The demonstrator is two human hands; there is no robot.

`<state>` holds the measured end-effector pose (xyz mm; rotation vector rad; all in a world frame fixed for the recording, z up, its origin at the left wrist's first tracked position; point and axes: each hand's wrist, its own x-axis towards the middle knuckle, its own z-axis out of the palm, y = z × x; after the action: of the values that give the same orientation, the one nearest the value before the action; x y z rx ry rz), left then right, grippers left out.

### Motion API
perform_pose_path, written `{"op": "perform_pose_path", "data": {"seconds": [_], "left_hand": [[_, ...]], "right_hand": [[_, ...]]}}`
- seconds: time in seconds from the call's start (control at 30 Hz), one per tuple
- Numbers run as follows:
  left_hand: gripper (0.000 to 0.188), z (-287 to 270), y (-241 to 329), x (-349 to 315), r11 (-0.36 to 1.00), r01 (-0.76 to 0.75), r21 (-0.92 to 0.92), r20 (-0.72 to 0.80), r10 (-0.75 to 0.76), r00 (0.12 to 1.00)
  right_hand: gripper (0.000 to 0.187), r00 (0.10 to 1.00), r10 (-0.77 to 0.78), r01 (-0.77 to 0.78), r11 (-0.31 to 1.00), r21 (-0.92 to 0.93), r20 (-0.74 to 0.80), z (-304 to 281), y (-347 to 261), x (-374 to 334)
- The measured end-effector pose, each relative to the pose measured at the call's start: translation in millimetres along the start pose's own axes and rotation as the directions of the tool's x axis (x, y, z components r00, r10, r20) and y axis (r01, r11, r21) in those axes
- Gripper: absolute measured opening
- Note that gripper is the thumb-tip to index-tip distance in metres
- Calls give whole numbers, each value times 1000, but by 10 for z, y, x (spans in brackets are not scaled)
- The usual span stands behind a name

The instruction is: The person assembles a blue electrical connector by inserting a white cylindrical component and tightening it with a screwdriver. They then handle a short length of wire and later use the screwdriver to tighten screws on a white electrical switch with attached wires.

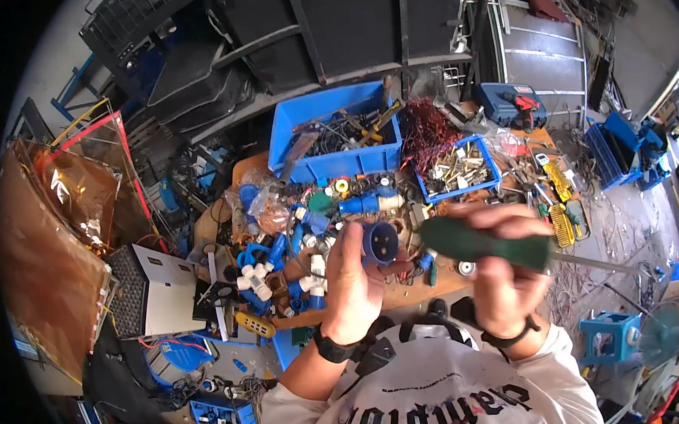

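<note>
My left hand [353, 287] is closed round a blue round industrial plug [381, 243], its open face with dark holes or pins turned toward me. To its right, my right hand [508, 270] grips a screwdriver [486, 244] by its thick dark green handle. The metal shaft points away to the right, and the handle's butt is on the side of the plug, apart from it. The right hand and the handle are somewhat blurred. Both hands are raised over the near edge of a cluttered wooden workbench [402, 295].
Blue and white connectors [257, 278] crowd the bench's left side. Behind them stands a blue bin [336, 164] of tools, beside a blue tray [461, 190] of metal parts. A red drill [522, 106] lies on a case at the back right. A blue stool [608, 334] stands right.
</note>
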<state>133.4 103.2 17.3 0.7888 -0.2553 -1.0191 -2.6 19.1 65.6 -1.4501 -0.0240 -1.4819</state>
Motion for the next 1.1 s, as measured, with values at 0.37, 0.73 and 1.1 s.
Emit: {"op": "perform_pose_path", "data": {"seconds": [0.37,0.73,1.1], "left_hand": [[34,176,21,-44,991,100,-86,65,-95,993],[44,104,59,-86,921,271,-279,128,-244,961],[21,-68,116,-193,944,212,-253,188,-167,968]], "right_hand": [[63,737,654,-562,733,-384,169,-129,120,-48],[35,589,807,-806,584,92,42,-215,151,-182],[37,364,884,-700,51,712,294,-318,258,-196]]}}
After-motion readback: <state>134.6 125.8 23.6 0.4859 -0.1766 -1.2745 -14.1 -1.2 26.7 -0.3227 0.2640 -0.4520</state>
